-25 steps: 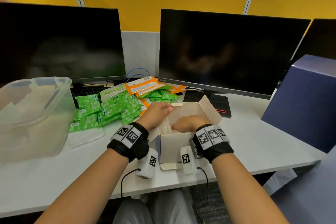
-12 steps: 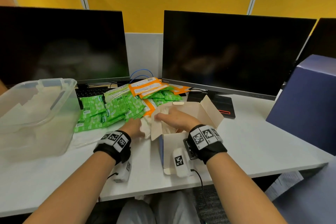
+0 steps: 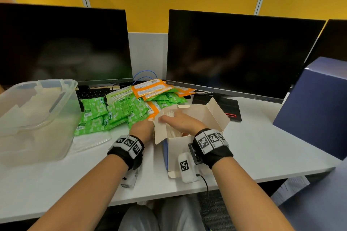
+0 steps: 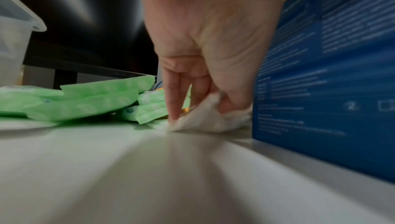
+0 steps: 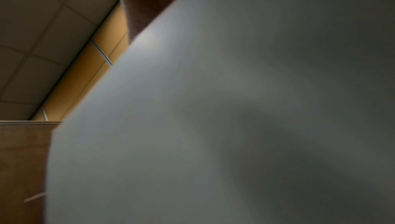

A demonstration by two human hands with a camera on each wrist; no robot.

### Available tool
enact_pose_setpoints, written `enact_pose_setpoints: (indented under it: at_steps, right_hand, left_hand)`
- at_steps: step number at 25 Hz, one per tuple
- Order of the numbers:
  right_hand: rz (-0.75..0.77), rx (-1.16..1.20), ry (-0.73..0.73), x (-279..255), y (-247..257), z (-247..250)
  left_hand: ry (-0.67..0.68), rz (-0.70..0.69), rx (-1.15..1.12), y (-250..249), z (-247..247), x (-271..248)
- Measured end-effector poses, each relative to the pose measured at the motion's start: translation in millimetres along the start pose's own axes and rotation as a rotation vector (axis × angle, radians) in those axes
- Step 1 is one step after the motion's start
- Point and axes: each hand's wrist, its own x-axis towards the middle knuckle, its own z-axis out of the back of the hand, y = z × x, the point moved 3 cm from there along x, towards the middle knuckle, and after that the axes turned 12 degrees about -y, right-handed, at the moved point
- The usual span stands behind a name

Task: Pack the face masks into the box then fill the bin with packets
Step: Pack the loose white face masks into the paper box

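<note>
Face masks [image 3: 171, 118], white and stacked, are seen in the head view inside the open box [image 3: 202, 118] on the white desk [image 3: 253, 148]; most of the stack is hidden by a raised flap and by the right hand [image 3: 180, 121], which lies across the opening with its fingers stretched out flat on the masks. The left hand [image 3: 143, 129] is set just left of the box, its fingers hidden behind the flap. Green and orange packets [image 3: 120, 110] are heaped beyond it, their print too small to be read, and a clear plastic bin [image 3: 37, 114] stands well to the left. A small logo on the right monitor [image 3: 234, 52] cannot be made out. A dark blue carton [image 3: 319, 103] is cut off at the right edge.

In the left wrist view, a crumpled white mask [image 4: 205, 117] is pinched between the thumb and fingers [image 4: 174, 99] of the left hand against the desk, just beside the blue side of the box [image 4: 331, 75]; white text there is blurred, only a "2" being legible. The green packets lie flat behind.

In the right wrist view, nearly everything is blocked by a pale box flap [image 5: 235, 109]; only ceiling tiles and a yellow partition [image 5: 91, 75] are seen, and no fingers are shown
</note>
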Motion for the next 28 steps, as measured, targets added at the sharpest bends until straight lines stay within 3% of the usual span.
enact_pose_setpoints:
  at_steps: [3, 5, 7, 10, 12, 15, 17, 20, 23, 26, 28]
  right_hand:
    - [0.011, 0.006, 0.015, -1.0, 0.8, 0.0]
    - [0.031, 0.015, 0.023, -2.1, 2.2, -0.1]
    - [0.055, 0.018, 0.029, -5.9, 3.5, 1.4]
    - [0.062, 0.005, 0.012, -13.2, 8.1, 6.7]
    - [-0.001, 0.117, -0.037, -16.9, 10.5, 16.3]
    - [-0.098, 0.679, -0.149, -19.1, 5.2, 33.1]
    - [-0.099, 1.003, -0.131, -17.0, -3.8, 41.6]
    - [-0.082, 1.283, -0.013, -14.9, -14.0, 47.0]
    - [-0.109, 1.241, -0.057, -14.9, -16.4, 48.1]
    - [-0.139, 1.121, -0.115, -16.7, -16.7, 45.6]
    - [-0.123, 1.073, -0.163, -16.7, -19.2, 52.8]
  left_hand:
    - [-0.103, 0.012, -0.083, -0.6, 22.9, -2.8]
    - [-0.202, 0.119, -0.272, 6.8, 45.6, -2.1]
    - [-0.425, 0.246, -0.521, 18.0, 76.0, 2.2]
    - [-0.79, 0.348, -1.134, 25.2, 122.1, -3.4]
    - [-0.724, 0.33, -1.503, 10.4, 136.5, -5.5]
    - [-0.406, 0.32, -1.642, -23.5, 124.9, -1.4]
    - [-0.306, 0.23, -1.523, -39.3, 105.3, 3.7]
    - [-0.36, 0.167, -1.195, -45.2, 82.3, 13.0]
    - [-0.39, 0.179, -1.214, -52.4, 77.9, 9.7]
    - [-0.341, 0.054, -1.245, -58.0, 75.1, -0.7]
    - [-0.3, -0.029, -1.132, -56.6, 71.5, -0.3]
